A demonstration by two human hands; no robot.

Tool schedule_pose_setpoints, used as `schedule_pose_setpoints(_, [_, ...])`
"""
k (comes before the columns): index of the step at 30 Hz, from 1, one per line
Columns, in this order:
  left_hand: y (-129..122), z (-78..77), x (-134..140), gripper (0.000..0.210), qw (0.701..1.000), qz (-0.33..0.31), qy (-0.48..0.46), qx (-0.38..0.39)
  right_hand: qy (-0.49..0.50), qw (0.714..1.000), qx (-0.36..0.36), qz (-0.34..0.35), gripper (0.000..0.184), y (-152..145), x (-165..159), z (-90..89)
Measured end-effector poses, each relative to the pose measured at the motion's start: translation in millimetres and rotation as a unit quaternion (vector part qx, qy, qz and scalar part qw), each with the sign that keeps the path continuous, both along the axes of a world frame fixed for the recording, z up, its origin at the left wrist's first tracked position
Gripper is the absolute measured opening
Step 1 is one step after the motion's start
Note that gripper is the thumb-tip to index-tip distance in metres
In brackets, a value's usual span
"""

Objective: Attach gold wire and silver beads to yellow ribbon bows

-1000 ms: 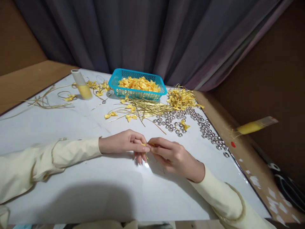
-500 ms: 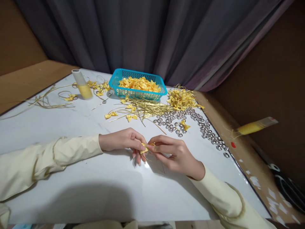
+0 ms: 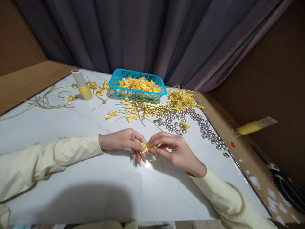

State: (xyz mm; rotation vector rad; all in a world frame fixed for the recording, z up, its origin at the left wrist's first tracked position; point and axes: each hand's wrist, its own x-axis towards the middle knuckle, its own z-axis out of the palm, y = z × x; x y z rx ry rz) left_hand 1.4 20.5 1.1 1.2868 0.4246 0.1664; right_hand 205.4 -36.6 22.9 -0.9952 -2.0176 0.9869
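Over the middle of the white table (image 3: 95,197), my left hand (image 3: 127,140) pinches a small yellow ribbon bow (image 3: 144,148) between thumb and fingers. My right hand (image 3: 175,151) meets it from the other side, its fingertips closed at the bow's right end. A thin gold cord (image 3: 152,159) curves below the fingertips. Where exactly the cord runs at the bow is too small to make out. Beyond the hands lie loose bows (image 3: 131,118), a bundle of gold cords (image 3: 152,108) and many silver beads (image 3: 170,119).
A blue basket (image 3: 114,83) full of yellow bows stands at the back, beside a heap of corded bows (image 3: 182,98). A tube of yellow thread (image 3: 84,87) stands back left; another spool (image 3: 254,126) lies on the right ledge. Black-handled scissors (image 3: 286,184) rest further right.
My right fingers have shifted slightly and parted a little, showing more of the bow's right end. More of the gold cord's loop shows below them. My left hand stays put.
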Motion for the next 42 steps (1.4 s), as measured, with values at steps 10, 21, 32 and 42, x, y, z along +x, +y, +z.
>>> schedule_pose_setpoints(10, [1.6, -2.9, -0.6, 0.018, 1.000, -0.014, -0.002, -0.002, 0.001, 1.000, -0.002, 0.016, 0.011, 1.6, 1.1, -1.7])
schedule_pose_setpoints(21, [1.7, -1.8, -0.9, 0.017, 1.000, -0.014, -0.001, -0.025, 0.008, 1.000, -0.015, 0.012, 0.008, 1.9, 1.3, -3.0])
schedule_pose_setpoints(32, [1.0, -1.3, -0.6, 0.018, 0.999, -0.017, 0.003, -0.029, -0.008, 0.996, 0.080, 0.025, 0.009, -0.2, -1.0, -1.9])
schedule_pose_setpoints(42, [0.4, 2.3, 1.4, 0.019, 1.000, -0.015, 0.008, -0.013, -0.015, 0.993, 0.113, 0.022, 0.015, 0.2, -1.4, -2.6])
